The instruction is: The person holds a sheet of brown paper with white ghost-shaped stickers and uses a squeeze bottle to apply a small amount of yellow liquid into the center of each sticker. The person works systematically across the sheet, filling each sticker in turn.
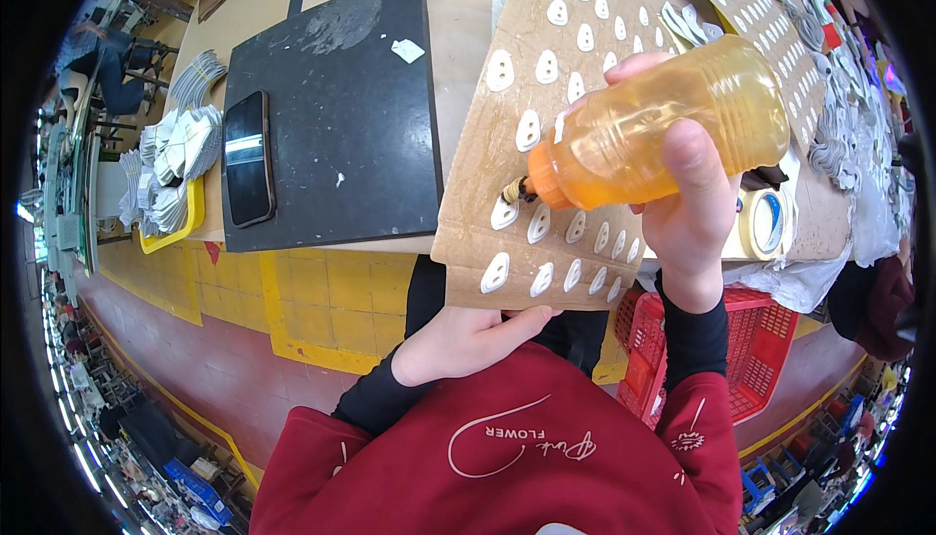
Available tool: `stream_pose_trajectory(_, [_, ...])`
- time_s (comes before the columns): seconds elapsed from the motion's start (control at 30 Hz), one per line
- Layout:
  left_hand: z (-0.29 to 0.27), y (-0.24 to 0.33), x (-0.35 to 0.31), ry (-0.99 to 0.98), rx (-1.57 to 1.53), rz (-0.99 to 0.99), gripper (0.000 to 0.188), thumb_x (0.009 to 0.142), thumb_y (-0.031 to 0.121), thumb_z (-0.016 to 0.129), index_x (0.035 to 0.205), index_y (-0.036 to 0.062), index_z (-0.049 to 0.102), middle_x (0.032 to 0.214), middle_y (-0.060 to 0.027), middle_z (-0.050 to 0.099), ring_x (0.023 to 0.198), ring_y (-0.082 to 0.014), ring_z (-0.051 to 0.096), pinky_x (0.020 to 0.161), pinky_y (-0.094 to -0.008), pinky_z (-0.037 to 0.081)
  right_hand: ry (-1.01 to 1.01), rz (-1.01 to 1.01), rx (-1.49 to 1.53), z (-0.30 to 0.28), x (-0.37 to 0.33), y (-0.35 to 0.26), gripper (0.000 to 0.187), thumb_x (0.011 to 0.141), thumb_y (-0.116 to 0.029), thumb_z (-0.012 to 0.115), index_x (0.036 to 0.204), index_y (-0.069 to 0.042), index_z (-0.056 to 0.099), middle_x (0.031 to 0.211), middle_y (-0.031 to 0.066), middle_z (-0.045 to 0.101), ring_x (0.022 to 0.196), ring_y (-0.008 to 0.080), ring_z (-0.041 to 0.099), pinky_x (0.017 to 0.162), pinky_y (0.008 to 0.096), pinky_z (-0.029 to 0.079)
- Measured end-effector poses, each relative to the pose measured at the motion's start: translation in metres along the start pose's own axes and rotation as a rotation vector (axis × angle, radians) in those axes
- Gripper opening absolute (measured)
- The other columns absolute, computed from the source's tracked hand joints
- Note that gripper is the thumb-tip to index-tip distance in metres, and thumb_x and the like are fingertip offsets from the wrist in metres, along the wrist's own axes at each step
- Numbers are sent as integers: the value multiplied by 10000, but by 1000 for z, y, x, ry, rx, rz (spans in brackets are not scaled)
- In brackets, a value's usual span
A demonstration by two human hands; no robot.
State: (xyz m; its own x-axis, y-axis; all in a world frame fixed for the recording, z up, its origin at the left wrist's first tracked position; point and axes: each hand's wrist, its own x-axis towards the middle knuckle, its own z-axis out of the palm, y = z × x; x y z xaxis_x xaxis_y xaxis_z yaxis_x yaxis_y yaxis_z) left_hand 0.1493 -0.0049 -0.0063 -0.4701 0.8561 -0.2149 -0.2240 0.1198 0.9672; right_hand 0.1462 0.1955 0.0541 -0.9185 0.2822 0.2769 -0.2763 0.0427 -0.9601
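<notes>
My right hand [687, 213] is wrapped round a clear squeeze bottle [673, 116] of amber liquid with an orange cap. The bottle is tipped over, and its wrapped, dark-stained nozzle meets a small white oval piece [504, 211] at the left of a brown cardboard sheet [468, 252]. Rows of such white pieces, several with small holes, lie across the sheet. At the sheet's near edge, my left hand [478, 340] grips the cardboard, thumb on top and the other fingers mostly hidden underneath.
Left of the sheet lies a black board [341, 125] carrying a phone [250, 159]. Farther left, stacked white pieces [175, 159] rest by a yellow tray [198, 213]. At right are a tape roll [765, 223], another filled cardboard sheet [770, 28] and, below the table, a red basket [760, 359].
</notes>
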Motion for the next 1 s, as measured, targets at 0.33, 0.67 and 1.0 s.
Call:
stream_pose_trajectory(0.33, [-10, -7, 1, 70, -243, -62, 331, 822, -15, 510, 1148, -43, 463, 1067, -127, 568, 964, -204, 564, 838, -314, 466, -101, 332, 986, -3, 0, 7, 619, 802, -528, 508, 1078, 18, 417, 931, 200, 534, 743, 285, 623, 511, 293, 517])
stream_pose_trajectory(0.67, [-51, -13, 7, 251, -520, -8, 508, 727, -76, 555, 1202, -55, 373, 1094, -178, 538, 949, -279, 577, 747, -385, 541, 547, 57, 186, -66, -30, 42, 585, 822, -529, 477, 1081, -5, 444, 899, 135, 573, 701, 208, 638, 353, 185, 360])
stream_pose_trajectory(1.0, [-62, -9, 8, 385, -417, 8, 624, 681, -60, 556, 1245, -34, 292, 1103, -204, 507, 939, -315, 579, 683, -396, 560, 549, 114, 207, -84, -58, 77, 424, 785, -367, 604, 988, -5, 516, 761, 66, 574, 568, 83, 540, 352, 178, 309])
